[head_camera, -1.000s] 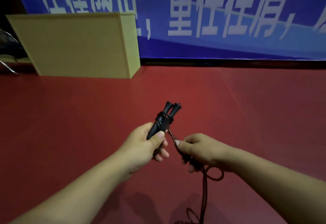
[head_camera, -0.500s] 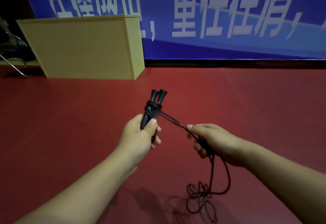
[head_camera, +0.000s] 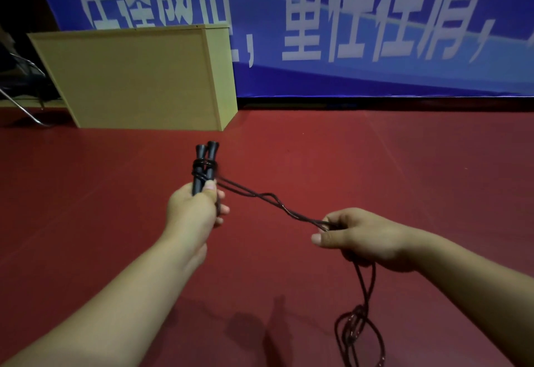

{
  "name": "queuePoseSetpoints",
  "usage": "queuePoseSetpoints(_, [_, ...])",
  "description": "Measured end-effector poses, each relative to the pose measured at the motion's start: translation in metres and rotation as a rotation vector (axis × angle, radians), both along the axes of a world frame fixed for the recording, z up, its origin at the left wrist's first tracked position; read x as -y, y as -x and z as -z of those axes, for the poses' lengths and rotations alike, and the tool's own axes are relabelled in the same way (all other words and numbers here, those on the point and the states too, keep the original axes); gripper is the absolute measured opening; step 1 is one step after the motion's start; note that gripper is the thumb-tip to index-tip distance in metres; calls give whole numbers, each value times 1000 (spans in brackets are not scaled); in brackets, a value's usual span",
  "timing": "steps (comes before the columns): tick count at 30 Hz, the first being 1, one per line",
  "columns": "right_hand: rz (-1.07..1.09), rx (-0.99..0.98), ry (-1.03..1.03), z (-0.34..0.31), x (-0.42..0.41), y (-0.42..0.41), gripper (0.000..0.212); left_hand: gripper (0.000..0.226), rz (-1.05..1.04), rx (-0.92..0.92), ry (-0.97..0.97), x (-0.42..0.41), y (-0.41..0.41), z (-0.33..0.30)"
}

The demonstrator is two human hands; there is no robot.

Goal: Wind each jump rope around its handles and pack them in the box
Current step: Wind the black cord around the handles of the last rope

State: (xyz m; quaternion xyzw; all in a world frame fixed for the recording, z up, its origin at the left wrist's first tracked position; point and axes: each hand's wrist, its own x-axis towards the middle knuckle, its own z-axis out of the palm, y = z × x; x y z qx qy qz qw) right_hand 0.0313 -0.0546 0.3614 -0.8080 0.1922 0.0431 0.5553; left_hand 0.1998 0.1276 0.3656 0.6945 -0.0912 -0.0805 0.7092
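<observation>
My left hand (head_camera: 194, 210) grips two black jump rope handles (head_camera: 204, 164) held side by side and upright, with a few turns of dark rope wound round them just above my thumb. From the wraps, a doubled rope (head_camera: 271, 199) stretches right and down to my right hand (head_camera: 358, 236), which pinches it between thumb and fingers. Below that hand the rope hangs down and ends in loose loops (head_camera: 357, 335) on the red floor. A tan box (head_camera: 138, 80) stands at the back left, its inside hidden.
A blue banner (head_camera: 375, 25) with white characters runs along the back wall. A metal chair leg (head_camera: 20, 106) shows at the far left beside the box. The red floor (head_camera: 375, 164) spreads around me.
My right hand has moved right and away from the handles, drawing the rope out taut. My left hand with the handles has stayed about where it was.
</observation>
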Motion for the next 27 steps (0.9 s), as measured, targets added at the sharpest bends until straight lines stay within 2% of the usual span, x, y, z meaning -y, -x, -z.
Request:
queuePoseSetpoints(3, [37, 11, -60, 1, 2, 3, 21, 21, -20, -60, -53, -6, -6, 8])
queuePoseSetpoints(6, [74, 39, -114, 2, 4, 3, 19, 19, -10, -41, -78, -8, -4, 11])
queuePoseSetpoints(10, [128, 49, -95, 8, 6, 2, 26, 17, -6, -38, -95, -8, -4, 10])
queuePoseSetpoints(14, [193, 57, -248, 12, 5, -2, 20, 17, 20, -32, -119, -9, -1, 10])
queuePoseSetpoints(17, [204, 33, -249, 10, 9, -3, 19, 16, 49, -42, -128, -9, -1, 11])
queuePoseSetpoints(23, [27, -138, -226, 5, 8, 2, 25, 15, 121, -218, 61, -8, -1, 5])
queuePoseSetpoints(27, [84, -209, -236, 9, 5, -3, 32, 18, 221, -331, 274, -7, 2, -1])
